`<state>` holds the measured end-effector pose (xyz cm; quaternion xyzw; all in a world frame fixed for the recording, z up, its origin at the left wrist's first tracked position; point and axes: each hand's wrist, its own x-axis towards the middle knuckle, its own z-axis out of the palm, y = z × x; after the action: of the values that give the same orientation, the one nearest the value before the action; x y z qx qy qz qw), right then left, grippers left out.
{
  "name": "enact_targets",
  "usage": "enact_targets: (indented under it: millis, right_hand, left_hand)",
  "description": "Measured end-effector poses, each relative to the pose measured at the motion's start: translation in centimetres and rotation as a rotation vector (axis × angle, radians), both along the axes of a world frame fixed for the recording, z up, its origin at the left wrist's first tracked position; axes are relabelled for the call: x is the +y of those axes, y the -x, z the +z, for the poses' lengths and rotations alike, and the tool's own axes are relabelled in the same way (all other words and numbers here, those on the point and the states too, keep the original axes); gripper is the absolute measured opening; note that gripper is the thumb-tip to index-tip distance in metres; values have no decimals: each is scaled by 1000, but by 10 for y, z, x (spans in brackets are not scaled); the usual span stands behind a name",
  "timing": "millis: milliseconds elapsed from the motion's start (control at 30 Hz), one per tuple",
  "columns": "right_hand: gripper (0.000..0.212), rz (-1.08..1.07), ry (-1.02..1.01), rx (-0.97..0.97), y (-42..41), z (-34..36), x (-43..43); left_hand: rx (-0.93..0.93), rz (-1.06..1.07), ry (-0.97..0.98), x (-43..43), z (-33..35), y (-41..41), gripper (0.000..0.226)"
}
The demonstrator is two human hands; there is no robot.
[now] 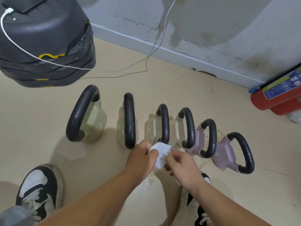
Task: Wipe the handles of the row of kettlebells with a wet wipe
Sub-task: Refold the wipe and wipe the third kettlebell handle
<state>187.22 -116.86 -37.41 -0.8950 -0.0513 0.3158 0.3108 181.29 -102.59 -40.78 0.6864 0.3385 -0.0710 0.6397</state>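
A stack of dark grey cases is seen at ten o'clock, with a white cable laid across it. Below it, at eight o'clock, a black and white shoe is placed on the beige floor.

Six kettlebells are lined in a row across the middle, all with black handles. The first kettlebell, cream coloured, is found at nine o'clock from the centre, with its large handle tilted to the left. The second kettlebell is seen just beside it, its handle standing upright. The third kettlebell and the fourth kettlebell, also cream, are placed near the centre, close to each other. The fifth kettlebell and the sixth kettlebell, both pale purple, are set toward three and four o'clock.

Just below the third one, a white wet wipe is held between both hands, crumpled. The left hand is mostly closed, with the wipe pinched from the left side. The right hand is half curled, and the lower part of the wipe is gripped by its fingertips. The wipe is seen near the lower end of the third handle; whether it is touching cannot be told.

At three o'clock, a red fire extinguisher is laid on the floor by the wall
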Motion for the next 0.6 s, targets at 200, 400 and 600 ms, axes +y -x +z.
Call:
enact_targets:
  millis: [200,400,600]
  right_hand:
    - [26,-220,-115,-193,13,4,11]
    - [31,-325,-300,-74,-5,-1,32]
    - [40,-284,-306,-149,-7,-13,29]
  left_hand:
    - [-123,-27,-184,-13,16,-8,9]
    - [-14,196,-43,-15,17,-36,7]
    - [-155,96,-220,-29,13,-27,28]
